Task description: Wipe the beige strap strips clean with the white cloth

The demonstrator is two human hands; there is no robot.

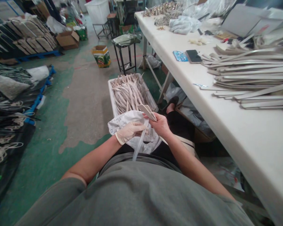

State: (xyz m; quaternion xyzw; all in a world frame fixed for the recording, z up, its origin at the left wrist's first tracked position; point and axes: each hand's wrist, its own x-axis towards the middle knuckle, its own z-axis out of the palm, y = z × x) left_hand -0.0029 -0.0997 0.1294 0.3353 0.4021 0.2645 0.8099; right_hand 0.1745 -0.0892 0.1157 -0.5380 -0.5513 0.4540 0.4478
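Observation:
My left hand (129, 131) wears a pale glove and is closed on a thin clear plastic strip (139, 144) that hangs down over my lap. My right hand (160, 125), bare, is closed on a couple of flat beige strips (148, 112) that stick up to the left. Both hands meet over a crumpled white plastic bag (122, 121) on my lap. Just beyond them a white crate (111, 94) on the floor is full of several similar beige strips.
A long white table (226, 125) runs along the right with stacked flat strips (250, 78), a black phone (194, 56) and a blue card (180, 56). A black stool (125, 47), cardboard boxes (101, 56) and pallets of stacked goods (25, 37) stand on the green floor.

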